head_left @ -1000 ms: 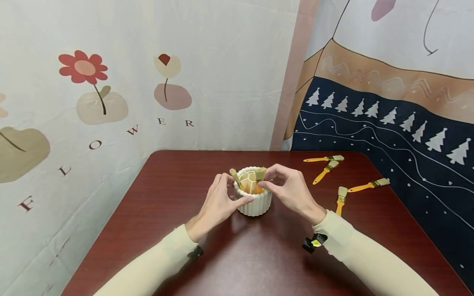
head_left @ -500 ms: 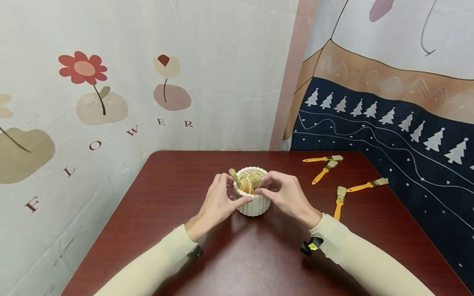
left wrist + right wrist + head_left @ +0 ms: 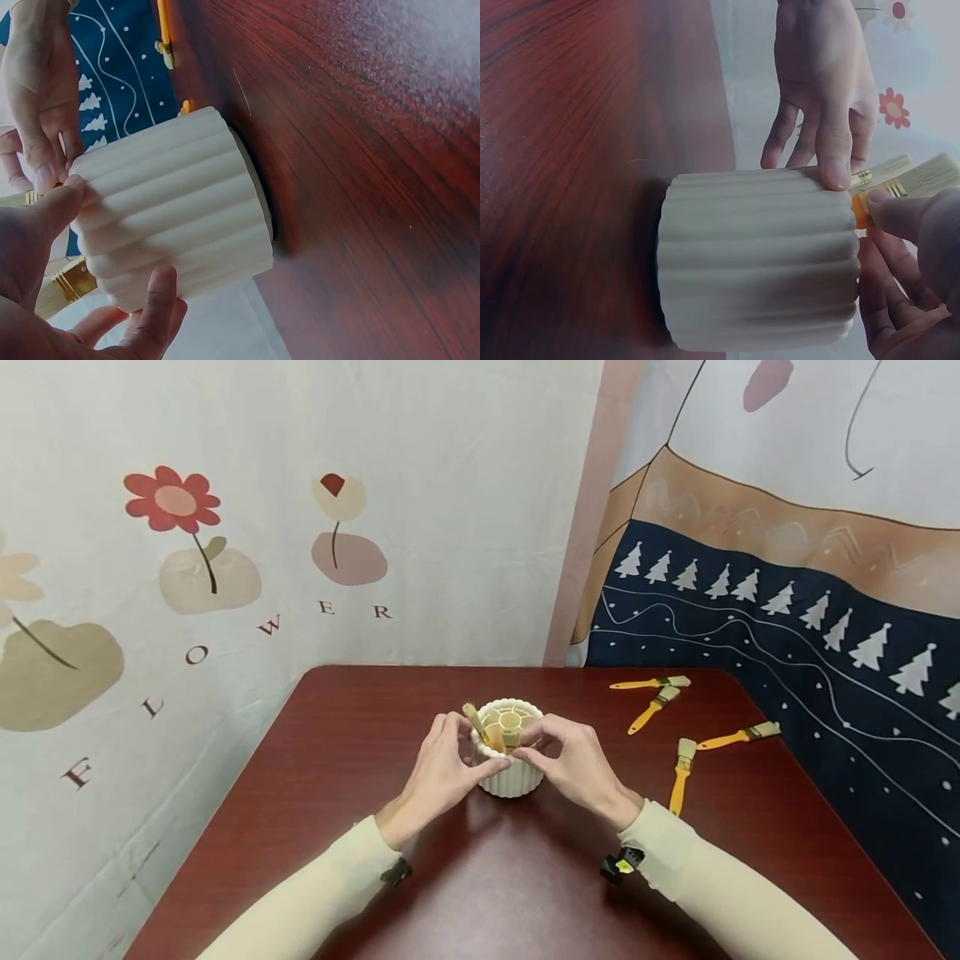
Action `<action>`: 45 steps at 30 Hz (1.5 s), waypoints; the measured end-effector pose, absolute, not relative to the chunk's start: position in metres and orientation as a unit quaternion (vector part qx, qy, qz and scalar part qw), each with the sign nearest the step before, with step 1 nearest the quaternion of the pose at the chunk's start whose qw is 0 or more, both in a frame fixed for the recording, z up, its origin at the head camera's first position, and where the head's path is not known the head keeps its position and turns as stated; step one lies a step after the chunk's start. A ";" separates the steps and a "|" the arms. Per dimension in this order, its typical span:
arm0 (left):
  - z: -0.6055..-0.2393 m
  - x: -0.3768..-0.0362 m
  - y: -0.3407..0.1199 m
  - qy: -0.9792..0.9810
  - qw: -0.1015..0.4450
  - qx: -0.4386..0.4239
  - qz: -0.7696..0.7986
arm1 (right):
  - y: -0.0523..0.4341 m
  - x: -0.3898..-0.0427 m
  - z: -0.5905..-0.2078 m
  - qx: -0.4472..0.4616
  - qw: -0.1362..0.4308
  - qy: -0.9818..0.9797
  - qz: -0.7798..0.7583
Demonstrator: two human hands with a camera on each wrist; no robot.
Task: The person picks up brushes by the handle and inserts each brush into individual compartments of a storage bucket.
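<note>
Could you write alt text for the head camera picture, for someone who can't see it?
Two hands, left hand and right hand, hold a white ribbed round pot with brushes in it on a dark red wooden table; four yellow-handled paintbrushes lie to the right.

A staged recording corner: printed flower and pine-tree cloth backdrops [image 3: 300, 527] hang around a dark red wooden worktop [image 3: 337, 793].

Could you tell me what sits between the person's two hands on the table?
In the head view, a white ribbed holder stands between the left hand and right hand, both touching its rim, with paintbrushes standing inside it.
</note>
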State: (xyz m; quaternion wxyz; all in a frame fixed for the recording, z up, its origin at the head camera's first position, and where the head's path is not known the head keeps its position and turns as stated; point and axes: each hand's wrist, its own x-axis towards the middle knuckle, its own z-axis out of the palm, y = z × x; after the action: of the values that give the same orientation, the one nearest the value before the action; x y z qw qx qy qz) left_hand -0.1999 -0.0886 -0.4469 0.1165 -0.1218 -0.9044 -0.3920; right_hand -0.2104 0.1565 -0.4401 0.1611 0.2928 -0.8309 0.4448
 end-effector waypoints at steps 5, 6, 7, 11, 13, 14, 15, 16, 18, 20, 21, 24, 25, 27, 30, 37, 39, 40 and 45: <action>-0.449 -0.201 -0.089 -0.905 0.118 -0.124 -0.390 | 0.157 -0.209 -0.443 0.288 0.167 -0.837 0.434; -0.449 -0.201 -0.088 -0.905 0.119 -0.126 -0.390 | 0.157 -0.208 -0.444 0.285 0.169 -0.839 0.432; -0.448 -0.202 -0.088 -0.905 0.119 -0.126 -0.389 | 0.157 -0.208 -0.444 0.284 0.169 -0.838 0.434; -0.447 -0.201 -0.088 -0.904 0.122 -0.126 -0.389 | 0.159 -0.206 -0.446 0.287 0.175 -0.836 0.435; -0.447 -0.200 -0.088 -0.904 0.120 -0.124 -0.390 | 0.160 -0.204 -0.447 0.289 0.177 -0.834 0.435; -0.447 -0.200 -0.088 -0.904 0.118 -0.124 -0.391 | 0.161 -0.203 -0.448 0.289 0.179 -0.834 0.434; -0.448 -0.199 -0.088 -0.904 0.116 -0.124 -0.392 | 0.161 -0.201 -0.449 0.289 0.181 -0.834 0.433; -0.448 -0.200 -0.088 -0.904 0.113 -0.124 -0.394 | 0.162 -0.201 -0.450 0.289 0.182 -0.835 0.432; -0.450 -0.200 -0.088 -0.903 0.109 -0.126 -0.396 | 0.164 -0.199 -0.453 0.289 0.186 -0.835 0.431; -0.450 -0.201 -0.087 -0.902 0.105 -0.129 -0.400 | 0.165 -0.198 -0.454 0.290 0.190 -0.834 0.430; -0.450 -0.201 -0.087 -0.900 0.105 -0.130 -0.402 | 0.166 -0.198 -0.455 0.291 0.192 -0.833 0.430; -0.449 -0.203 -0.088 -0.897 0.104 -0.134 -0.409 | 0.168 -0.198 -0.455 0.298 0.196 -0.829 0.430; -0.448 -0.203 -0.089 -0.896 0.103 -0.134 -0.411 | 0.168 -0.198 -0.455 0.300 0.197 -0.828 0.431; -0.447 -0.204 -0.090 -0.895 0.101 -0.134 -0.413 | 0.169 -0.198 -0.454 0.303 0.197 -0.826 0.433; -0.446 -0.205 -0.093 -0.892 0.099 -0.133 -0.421 | 0.170 -0.198 -0.451 0.306 0.191 -0.824 0.436; -0.443 -0.206 -0.098 -0.882 0.089 -0.141 -0.440 | 0.176 -0.195 -0.447 0.306 0.185 -0.830 0.428; -0.442 -0.207 -0.098 -0.884 0.087 -0.145 -0.437 | 0.179 -0.194 -0.446 0.304 0.187 -0.831 0.426; -0.441 -0.207 -0.098 -0.885 0.086 -0.146 -0.434 | 0.181 -0.194 -0.446 0.304 0.188 -0.831 0.425; -0.439 -0.208 -0.099 -0.884 0.083 -0.150 -0.435 | 0.191 -0.192 -0.443 0.299 0.195 -0.833 0.422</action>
State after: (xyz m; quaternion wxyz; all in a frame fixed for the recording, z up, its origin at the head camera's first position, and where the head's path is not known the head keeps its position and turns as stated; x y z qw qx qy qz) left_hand -0.2079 -0.0990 -0.4388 0.0829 -0.1498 -0.8839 -0.4352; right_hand -0.1924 0.1905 -0.4432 0.1949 0.2995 -0.8330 0.4225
